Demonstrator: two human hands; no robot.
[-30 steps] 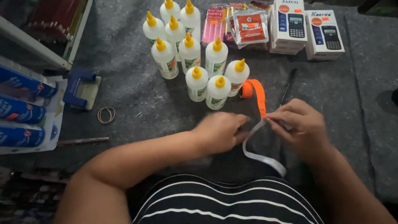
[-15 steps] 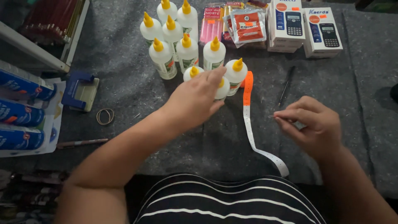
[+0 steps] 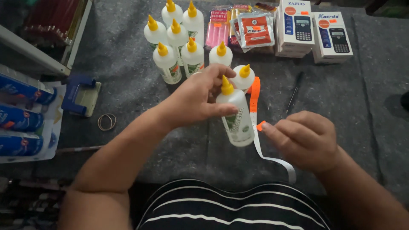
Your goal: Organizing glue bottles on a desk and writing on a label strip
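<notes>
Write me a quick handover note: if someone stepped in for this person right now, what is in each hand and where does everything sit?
Left hand: grips a white glue bottle with a yellow cap, lifted out toward the body.
Right hand: pinches a small orange sticker at its fingertips, just beside the bottle, not yet on it.
The sticker strip, orange at the top and bare white lower down, lies on the grey cloth.
The other glue bottles stand grouped behind; I cannot tell whether they are stickered.
A black pen lies right of the strip.
</notes>
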